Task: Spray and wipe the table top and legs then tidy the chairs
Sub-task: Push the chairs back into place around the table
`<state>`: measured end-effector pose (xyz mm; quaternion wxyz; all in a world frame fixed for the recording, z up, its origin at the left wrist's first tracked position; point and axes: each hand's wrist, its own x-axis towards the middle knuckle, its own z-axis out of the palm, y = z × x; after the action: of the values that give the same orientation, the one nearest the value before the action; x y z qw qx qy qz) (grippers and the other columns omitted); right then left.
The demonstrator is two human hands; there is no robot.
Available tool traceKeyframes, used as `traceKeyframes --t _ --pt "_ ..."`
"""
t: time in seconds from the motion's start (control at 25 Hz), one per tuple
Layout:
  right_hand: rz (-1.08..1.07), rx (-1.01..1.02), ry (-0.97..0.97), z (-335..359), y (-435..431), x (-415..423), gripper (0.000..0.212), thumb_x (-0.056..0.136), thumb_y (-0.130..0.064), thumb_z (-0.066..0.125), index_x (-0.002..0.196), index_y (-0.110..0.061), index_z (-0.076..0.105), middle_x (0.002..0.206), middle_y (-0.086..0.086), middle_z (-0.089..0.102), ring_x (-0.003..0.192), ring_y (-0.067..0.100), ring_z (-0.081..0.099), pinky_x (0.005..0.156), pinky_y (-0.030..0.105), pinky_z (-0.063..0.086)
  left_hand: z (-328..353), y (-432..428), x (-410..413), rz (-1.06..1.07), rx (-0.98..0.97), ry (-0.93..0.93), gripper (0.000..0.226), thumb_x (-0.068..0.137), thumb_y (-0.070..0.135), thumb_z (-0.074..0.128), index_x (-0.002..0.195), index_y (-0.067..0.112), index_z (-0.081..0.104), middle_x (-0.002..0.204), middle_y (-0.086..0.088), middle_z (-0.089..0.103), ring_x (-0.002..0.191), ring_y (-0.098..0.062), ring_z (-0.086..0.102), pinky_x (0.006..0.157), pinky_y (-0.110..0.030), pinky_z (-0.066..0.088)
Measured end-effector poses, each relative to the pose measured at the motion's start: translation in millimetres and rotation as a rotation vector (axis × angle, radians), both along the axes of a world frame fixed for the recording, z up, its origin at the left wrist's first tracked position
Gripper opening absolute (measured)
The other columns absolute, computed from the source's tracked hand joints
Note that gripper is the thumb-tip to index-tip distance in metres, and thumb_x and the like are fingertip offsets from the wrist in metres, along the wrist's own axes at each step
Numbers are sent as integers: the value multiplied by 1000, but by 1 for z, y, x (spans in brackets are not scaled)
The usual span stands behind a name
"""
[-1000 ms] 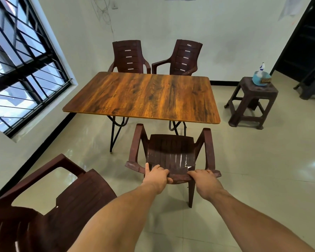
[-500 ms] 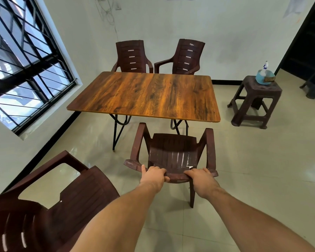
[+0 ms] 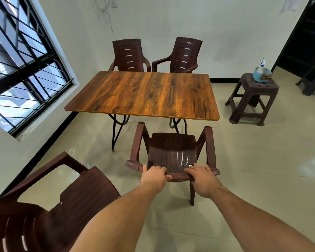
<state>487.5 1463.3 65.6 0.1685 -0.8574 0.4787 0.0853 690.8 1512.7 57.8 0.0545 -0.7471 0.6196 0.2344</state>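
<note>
At 12 o'clock, nearest the person, the left hand (image 3: 154, 176) and right hand (image 3: 202, 180) grip the top rail of the front chair (image 3: 172, 153). The fingers (image 3: 162, 172) of both hands are curled over the rail's edge, and the left thumb stands up against it. This chair faces the tabletop (image 3: 144, 93), with its arm fronts just beside the near edge. At 8 o'clock a second chair (image 3: 62, 206) stands turned aside, apart from the table. Past the tabletop, two far chairs (image 3: 129, 55) sit side by side at its far edge. At 2 o'clock a stool (image 3: 253, 99) carries the spray bottle (image 3: 261, 69). A barred window (image 3: 20, 57) fills 10 o'clock.
</note>
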Motion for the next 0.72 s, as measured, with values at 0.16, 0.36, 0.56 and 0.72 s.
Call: traceKeyframes --t 0.16,0.36,0.56,0.72 --pt "-21 1 105 -9 11 12 72 102 -59 23 160 -23 1 168 1 -6 154 19 -11 122 46 -9 -7 15 17 -94 13 -51 73 105 62 19 165 22 7 173 -2 -2 160 -22 -6 126 -55 -10" --pt "-94 -103 126 -6 26 37 74 101 -62 14 159 -22 -6 166 2 -16 152 19 -19 120 44 -13 -13 33 45 -206 -93 -89 78 104 64 15 164 18 -5 171 -3 -17 157 -21 -18 128 -51 -8" --pt "-77 -213 38 -11 78 98 77 95 -63 1 159 -21 -1 166 1 -14 151 18 -20 123 43 -9 -18 73 93 -216 -292 -113 74 107 58 14 164 13 -1 172 -4 -15 158 -21 -17 129 -49 -6" --pt "-13 -217 -25 -20 135 151 70 101 -57 15 159 -20 3 167 1 -12 151 18 -19 122 43 -10 -22 124 129 -196 -294 -127 73 107 54 18 164 12 -1 172 -6 -14 158 -22 -17 129 -51 -4"
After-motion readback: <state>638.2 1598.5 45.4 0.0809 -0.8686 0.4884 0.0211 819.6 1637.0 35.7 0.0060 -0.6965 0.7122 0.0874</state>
